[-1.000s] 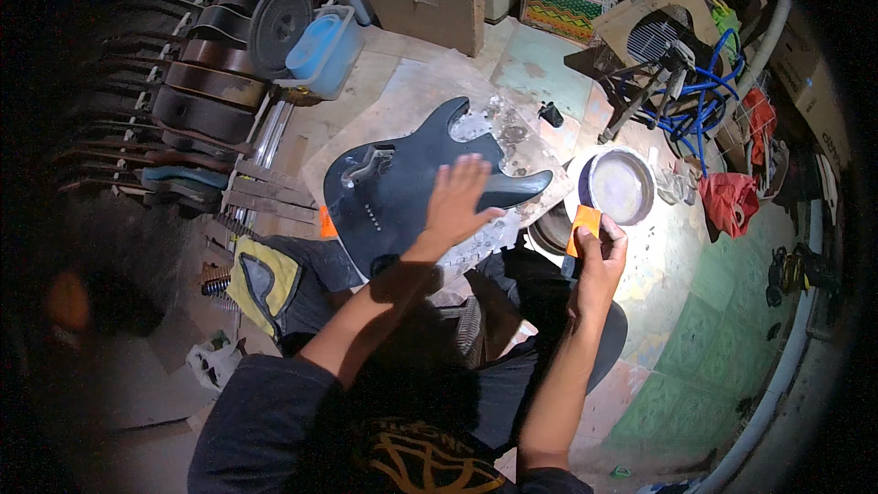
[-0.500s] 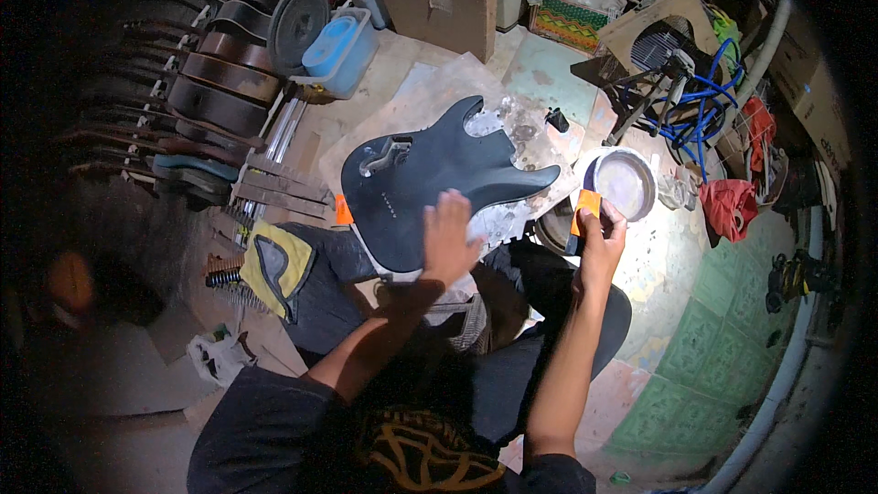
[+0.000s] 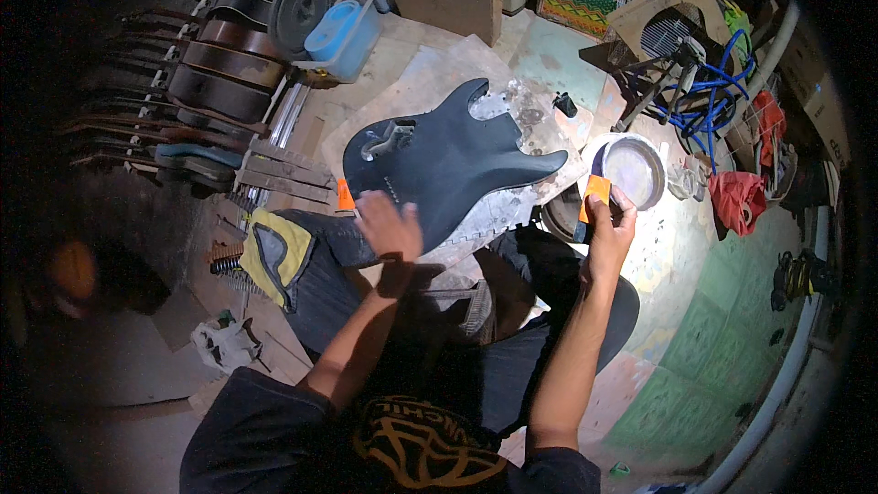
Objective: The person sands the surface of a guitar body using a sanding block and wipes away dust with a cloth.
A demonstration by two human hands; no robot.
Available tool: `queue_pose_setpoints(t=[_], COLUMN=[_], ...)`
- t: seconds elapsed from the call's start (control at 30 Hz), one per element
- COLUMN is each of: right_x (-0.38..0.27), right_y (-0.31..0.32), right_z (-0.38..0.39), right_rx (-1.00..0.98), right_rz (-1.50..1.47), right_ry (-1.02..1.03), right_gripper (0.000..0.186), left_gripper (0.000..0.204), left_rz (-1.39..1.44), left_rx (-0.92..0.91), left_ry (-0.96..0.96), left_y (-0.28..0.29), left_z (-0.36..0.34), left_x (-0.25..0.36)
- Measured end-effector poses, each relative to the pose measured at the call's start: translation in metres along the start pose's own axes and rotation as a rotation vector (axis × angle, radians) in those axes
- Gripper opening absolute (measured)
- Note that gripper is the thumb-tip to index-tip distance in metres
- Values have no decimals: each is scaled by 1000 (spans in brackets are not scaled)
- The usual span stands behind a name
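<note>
A dark grey electric guitar body (image 3: 448,155) lies in front of me, its pickup and control cavities showing. Spread over its lower left part is my left hand (image 3: 391,227), fingers apart and palm down against the surface. To the right of the body, my right hand (image 3: 608,236) pinches a small flat orange piece (image 3: 598,188) with a dark lower part between thumb and fingers. Just beyond that hand is a round whitish bowl (image 3: 633,171) with pale liquid in it. Another orange piece (image 3: 345,194) shows at the guitar body's left edge.
Several guitars (image 3: 229,82) stand in a row at left, near a clear tub (image 3: 352,41) with a blue container. A yellow-and-grey cloth (image 3: 277,256) rests on my left leg. Blue hose (image 3: 722,101) tangles at right; a small black cup (image 3: 565,104) stands beyond the body.
My left hand has slid left across the guitar body toward its lower left edge. My right hand still holds the orange piece beside the bowl. The view has shifted slightly.
</note>
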State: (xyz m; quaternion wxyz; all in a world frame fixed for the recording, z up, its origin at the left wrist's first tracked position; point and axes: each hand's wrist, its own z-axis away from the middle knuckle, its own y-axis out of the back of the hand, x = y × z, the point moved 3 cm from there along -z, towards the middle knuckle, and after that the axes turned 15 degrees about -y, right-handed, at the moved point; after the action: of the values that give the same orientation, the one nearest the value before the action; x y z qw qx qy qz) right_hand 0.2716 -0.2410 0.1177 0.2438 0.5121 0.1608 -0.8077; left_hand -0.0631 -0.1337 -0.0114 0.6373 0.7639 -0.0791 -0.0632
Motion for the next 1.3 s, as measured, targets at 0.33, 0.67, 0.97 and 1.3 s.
queue_pose_setpoints(t=[0.33, 0.67, 0.97, 1.3], right_x=[1, -5, -7, -13], right_y=[0, -3, -8, -20], right_z=[3, 7, 7, 16], right_rx=[8, -39, -28, -92], right_rz=[-16, -61, 1, -64], right_ry=[-16, -51, -37, -88], right_gripper=[50, 48, 49, 47], left_gripper=[79, 80, 83, 82], left_rz=[327, 168, 333, 224], left_rx=[-60, 16, -177, -31], left_ry=[-725, 248, -718, 340], left_y=[12, -11, 15, -38], left_z=[30, -88, -33, -147], left_x=[122, -74, 74, -112])
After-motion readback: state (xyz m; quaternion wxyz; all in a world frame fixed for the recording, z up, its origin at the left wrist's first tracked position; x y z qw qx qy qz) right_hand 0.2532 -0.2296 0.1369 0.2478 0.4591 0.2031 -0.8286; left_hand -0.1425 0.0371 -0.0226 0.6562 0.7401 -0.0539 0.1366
